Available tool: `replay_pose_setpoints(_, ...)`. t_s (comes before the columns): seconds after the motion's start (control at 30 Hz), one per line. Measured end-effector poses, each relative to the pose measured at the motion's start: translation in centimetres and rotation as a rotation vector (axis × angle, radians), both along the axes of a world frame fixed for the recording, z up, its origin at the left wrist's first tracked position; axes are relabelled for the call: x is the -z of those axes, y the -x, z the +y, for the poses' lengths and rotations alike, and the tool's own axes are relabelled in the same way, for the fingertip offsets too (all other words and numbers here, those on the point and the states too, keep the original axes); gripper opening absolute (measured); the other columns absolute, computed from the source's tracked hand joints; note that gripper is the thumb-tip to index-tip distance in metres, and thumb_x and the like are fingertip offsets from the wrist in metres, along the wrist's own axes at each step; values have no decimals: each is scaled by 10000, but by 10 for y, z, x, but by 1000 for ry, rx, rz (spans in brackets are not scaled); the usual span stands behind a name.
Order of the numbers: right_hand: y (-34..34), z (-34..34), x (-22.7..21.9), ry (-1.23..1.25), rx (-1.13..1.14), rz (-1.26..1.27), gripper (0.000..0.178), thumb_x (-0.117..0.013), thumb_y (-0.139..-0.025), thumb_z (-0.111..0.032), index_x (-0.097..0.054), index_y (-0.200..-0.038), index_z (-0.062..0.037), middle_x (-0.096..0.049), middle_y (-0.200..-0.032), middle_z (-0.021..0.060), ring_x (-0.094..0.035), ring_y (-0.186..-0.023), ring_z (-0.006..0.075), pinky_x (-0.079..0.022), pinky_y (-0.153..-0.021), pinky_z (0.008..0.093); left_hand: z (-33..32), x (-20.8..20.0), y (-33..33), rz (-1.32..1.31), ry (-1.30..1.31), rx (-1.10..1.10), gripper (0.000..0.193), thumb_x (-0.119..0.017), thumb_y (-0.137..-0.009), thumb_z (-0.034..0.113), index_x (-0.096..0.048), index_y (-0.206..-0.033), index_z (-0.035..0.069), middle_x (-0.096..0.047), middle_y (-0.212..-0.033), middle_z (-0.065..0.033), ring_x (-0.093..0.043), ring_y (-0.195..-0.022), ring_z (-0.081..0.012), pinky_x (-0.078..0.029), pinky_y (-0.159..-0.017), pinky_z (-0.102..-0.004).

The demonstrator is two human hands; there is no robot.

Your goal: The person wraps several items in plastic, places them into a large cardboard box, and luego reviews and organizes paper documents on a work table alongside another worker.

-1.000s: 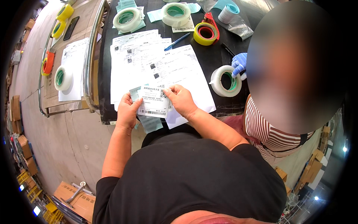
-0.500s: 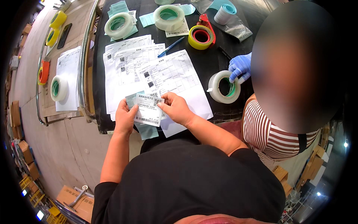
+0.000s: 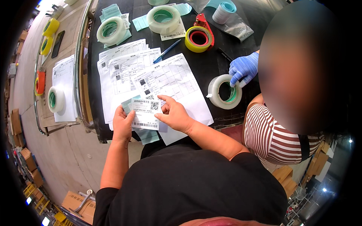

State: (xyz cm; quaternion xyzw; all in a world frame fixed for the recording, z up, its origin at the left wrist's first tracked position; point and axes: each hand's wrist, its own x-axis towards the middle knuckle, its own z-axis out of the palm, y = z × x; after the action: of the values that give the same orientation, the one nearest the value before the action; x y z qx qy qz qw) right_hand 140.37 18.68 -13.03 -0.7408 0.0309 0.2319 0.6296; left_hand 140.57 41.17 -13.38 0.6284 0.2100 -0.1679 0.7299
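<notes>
My left hand [image 3: 122, 125] pinches the left side of a white printed label [image 3: 145, 116], thumb on its face. The label carries a square code and a barcode. Pale blue backing paper shows behind its left edge, and a light blue strip [image 3: 149, 137] hangs below it. My right hand [image 3: 176, 116] is at the label's right edge, thumb and forefinger spread apart. Its thumb tip lies close to the label; whether it touches I cannot tell. Under both hands lie overlapping printed sheets [image 3: 175, 81] on the black tabletop [image 3: 233, 118].
At right, a co-worker's blue-gloved hand [image 3: 243, 71] rests on a clear tape roll [image 3: 217, 98]. Farther back are a red tape dispenser [image 3: 208, 31] with yellow tape, clear tape rolls [image 3: 163, 19] and a blue pen [image 3: 166, 51]. A metal rail [image 3: 78, 64] runs along the left.
My right thumb and forefinger have come apart and moved off the label's right side. The label stays in my left hand, now facing up more squarely. The view has shifted slightly.
</notes>
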Motion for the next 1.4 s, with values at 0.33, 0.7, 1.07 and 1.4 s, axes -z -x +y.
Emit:
replay_pose_setpoints(0.33,4,1,26,-104,61,-10,288,-658,-870,-118,-598,-1116,18,-669,-833,86,-639,-761,164,-509,-718,302,2,3,-1,-49,37,-67,315,-536,-931,-13,-506,-1241,-57,-666,-1111,-155,-669,-949,-189,-533,-852,-300)
replay_pose_setpoints(0.7,9,-2,12,-347,107,59,337,-615,-915,-46,-519,-1212,80,-668,-1097,146,-657,-981,168,-526,-850,291,-9,-8,5,-89,64,-40,302,-567,-933,-1,-513,-1226,-54,-671,-1096,-145,-665,-936,-167,-539,-848,-299)
replay_pose_setpoints(1.07,10,-21,8,-384,57,140,400,-589,-909,-8,-515,-1296,61,-698,-1055,132,-662,-950,145,-521,-825,266,-18,-18,8,-109,77,-61,330,-570,-921,-20,-501,-1239,-72,-662,-1119,-164,-665,-972,-194,-529,-876,-300)
replay_pose_setpoints(1.4,9,-13,6,-366,139,155,436,-563,-918,-5,-483,-1342,65,-694,-1051,139,-662,-938,146,-526,-835,269,-4,-16,-15,-75,72,48,352,-565,-922,-23,-489,-1262,-74,-655,-1145,-160,-644,-1025,-189,-508,-909,-314)
